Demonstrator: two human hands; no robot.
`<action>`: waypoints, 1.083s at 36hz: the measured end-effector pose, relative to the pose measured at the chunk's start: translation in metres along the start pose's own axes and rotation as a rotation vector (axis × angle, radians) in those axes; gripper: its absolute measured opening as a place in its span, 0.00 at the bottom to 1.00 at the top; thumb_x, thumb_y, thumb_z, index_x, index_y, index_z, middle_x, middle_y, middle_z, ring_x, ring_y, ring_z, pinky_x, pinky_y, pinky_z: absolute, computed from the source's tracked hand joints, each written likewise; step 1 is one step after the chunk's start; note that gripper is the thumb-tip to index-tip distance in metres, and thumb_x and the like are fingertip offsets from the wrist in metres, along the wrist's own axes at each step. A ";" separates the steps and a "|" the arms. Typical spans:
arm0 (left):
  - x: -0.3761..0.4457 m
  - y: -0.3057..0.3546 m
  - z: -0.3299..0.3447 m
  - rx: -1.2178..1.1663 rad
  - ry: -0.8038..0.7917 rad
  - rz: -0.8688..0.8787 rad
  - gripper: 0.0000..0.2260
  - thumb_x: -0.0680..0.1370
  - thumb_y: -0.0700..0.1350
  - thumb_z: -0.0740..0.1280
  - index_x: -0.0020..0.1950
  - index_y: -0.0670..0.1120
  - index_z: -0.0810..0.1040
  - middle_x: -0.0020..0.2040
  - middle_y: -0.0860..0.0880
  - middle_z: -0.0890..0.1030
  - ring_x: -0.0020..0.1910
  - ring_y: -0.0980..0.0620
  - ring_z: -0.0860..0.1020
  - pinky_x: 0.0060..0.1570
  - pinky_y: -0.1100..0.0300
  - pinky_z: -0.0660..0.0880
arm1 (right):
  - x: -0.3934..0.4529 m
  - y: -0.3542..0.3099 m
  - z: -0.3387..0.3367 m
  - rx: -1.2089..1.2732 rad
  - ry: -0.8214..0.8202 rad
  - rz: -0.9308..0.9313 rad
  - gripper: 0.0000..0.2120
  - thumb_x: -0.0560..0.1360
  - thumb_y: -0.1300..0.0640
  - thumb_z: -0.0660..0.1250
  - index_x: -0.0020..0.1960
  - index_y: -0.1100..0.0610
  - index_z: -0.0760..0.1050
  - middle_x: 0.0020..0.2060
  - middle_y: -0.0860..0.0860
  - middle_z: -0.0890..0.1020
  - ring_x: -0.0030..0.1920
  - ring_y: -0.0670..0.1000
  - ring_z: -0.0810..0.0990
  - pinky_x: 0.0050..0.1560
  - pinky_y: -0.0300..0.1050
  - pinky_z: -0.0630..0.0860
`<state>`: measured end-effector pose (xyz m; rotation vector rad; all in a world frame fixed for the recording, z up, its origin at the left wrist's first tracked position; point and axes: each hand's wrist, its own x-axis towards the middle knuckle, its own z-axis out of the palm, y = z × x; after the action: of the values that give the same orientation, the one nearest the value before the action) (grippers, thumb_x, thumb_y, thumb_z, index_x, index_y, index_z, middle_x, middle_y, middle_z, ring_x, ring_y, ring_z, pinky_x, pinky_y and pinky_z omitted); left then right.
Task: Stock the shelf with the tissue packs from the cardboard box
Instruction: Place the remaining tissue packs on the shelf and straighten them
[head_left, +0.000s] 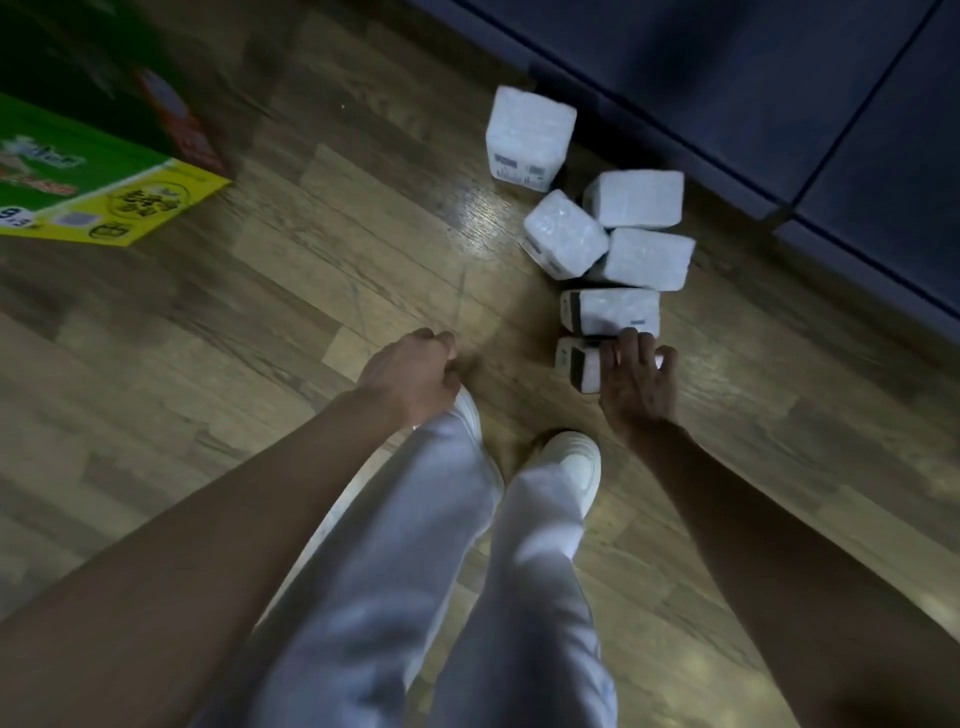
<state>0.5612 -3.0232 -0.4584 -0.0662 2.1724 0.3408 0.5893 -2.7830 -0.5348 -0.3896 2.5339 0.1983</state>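
Observation:
Several white tissue packs lie on the wooden floor at the right, by the dark base of the shelf (779, 78). The farthest pack (530, 137) stands apart; three packs (566, 236) cluster below it. Another pack (610, 309) lies just beyond my fingertips. My right hand (639, 384) is spread over the nearest pack (576, 364), fingers curled onto its top, the pack still resting on the floor. My left hand (410, 374) hangs loosely curled over my left shoe, holding nothing. The green and yellow cardboard box (88, 182) sits at the far left.
My legs in white trousers and white shoes (569, 467) stand at the centre. Wooden floor (337, 234) stretches between the box and the packs. The view is dim and slightly blurred.

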 end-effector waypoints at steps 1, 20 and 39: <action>-0.007 0.002 -0.003 0.002 -0.006 -0.003 0.14 0.78 0.45 0.62 0.63 0.44 0.73 0.59 0.43 0.75 0.57 0.42 0.76 0.53 0.54 0.72 | -0.005 0.001 -0.007 0.009 0.003 0.004 0.16 0.70 0.61 0.51 0.45 0.60 0.76 0.42 0.58 0.78 0.41 0.57 0.77 0.42 0.48 0.74; -0.205 0.095 -0.167 0.013 0.063 0.118 0.15 0.78 0.43 0.61 0.63 0.40 0.71 0.59 0.39 0.74 0.57 0.39 0.75 0.52 0.53 0.74 | -0.142 0.016 -0.312 0.416 -0.008 0.055 0.27 0.73 0.47 0.66 0.67 0.57 0.63 0.60 0.55 0.74 0.61 0.56 0.71 0.56 0.50 0.67; -0.443 0.127 -0.352 -0.188 0.632 0.180 0.18 0.77 0.50 0.64 0.65 0.45 0.71 0.55 0.47 0.74 0.52 0.49 0.75 0.54 0.58 0.71 | -0.275 0.057 -0.577 1.527 0.087 0.172 0.10 0.74 0.52 0.67 0.52 0.54 0.72 0.51 0.54 0.82 0.45 0.50 0.82 0.43 0.46 0.79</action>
<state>0.5210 -3.0295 0.1197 -0.0933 2.7721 0.7021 0.4967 -2.7932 0.1003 0.4346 2.0395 -1.5811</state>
